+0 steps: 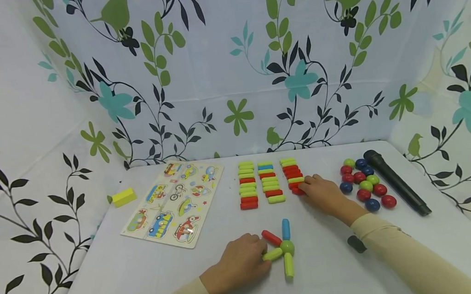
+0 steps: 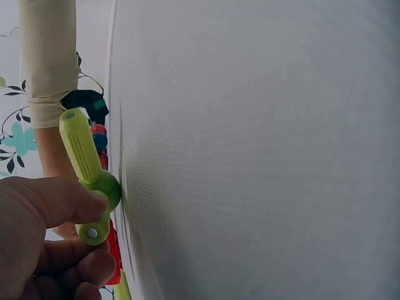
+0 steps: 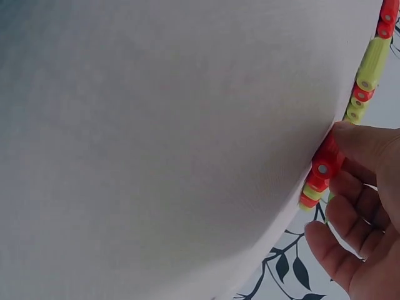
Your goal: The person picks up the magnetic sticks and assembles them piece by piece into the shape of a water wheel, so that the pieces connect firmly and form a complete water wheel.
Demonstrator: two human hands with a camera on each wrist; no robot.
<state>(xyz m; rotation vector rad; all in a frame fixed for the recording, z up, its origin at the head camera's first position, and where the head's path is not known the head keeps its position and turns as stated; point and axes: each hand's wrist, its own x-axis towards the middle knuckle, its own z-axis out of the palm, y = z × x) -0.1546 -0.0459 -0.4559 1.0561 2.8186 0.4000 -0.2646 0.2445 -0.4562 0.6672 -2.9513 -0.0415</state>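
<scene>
Left grip (image 1: 242, 262) pinches a lime rod (image 1: 273, 254); right grip (image 1: 322, 194) pinches a red rod (image 3: 324, 164).

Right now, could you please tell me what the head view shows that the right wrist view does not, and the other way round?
Only the head view shows the puzzle board, the black microphone, the coloured balls and the left hand holding a green rod.
Only the right wrist view shows silvery round tips on the rods.
Both show the right hand at a red rod, other green rods and the leaf-patterned cloth.
</scene>
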